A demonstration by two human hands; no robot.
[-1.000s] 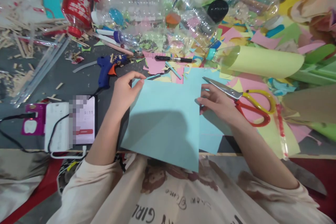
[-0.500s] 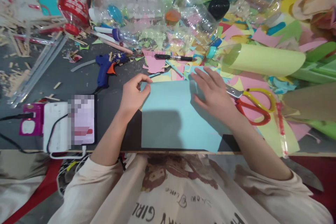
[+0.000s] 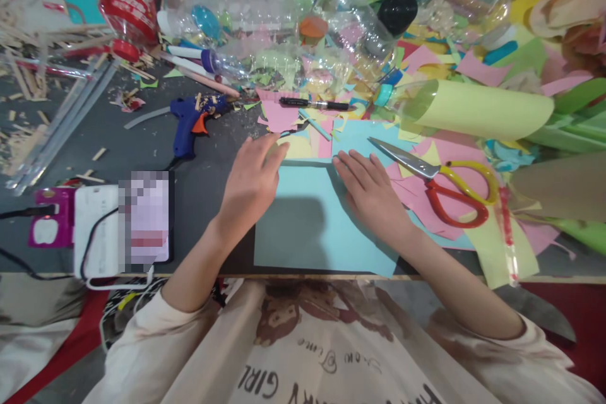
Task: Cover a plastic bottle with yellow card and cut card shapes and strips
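A light blue sheet of paper (image 3: 307, 227), folded over, lies flat on the dark table near its front edge. My left hand (image 3: 253, 180) rests flat on the sheet's upper left corner with fingers stretched out. My right hand (image 3: 372, 192) presses flat on the upper right part of the sheet, fingers spread. Neither hand holds anything. Scissors (image 3: 440, 180) with red and yellow handles lie just right of my right hand. A black pen (image 3: 315, 103) lies beyond the sheet.
A blue glue gun (image 3: 192, 123) lies left of the paper. A phone (image 3: 144, 221) and a white power bank (image 3: 95, 230) sit at the front left. Clear plastic bottles (image 3: 265, 19), paper scraps and a rolled yellow sheet (image 3: 478, 113) crowd the back and right.
The blue sheet was lifted and tilted, then laid down folded on the table. Both hands went from pinching its edges to pressing flat on it.
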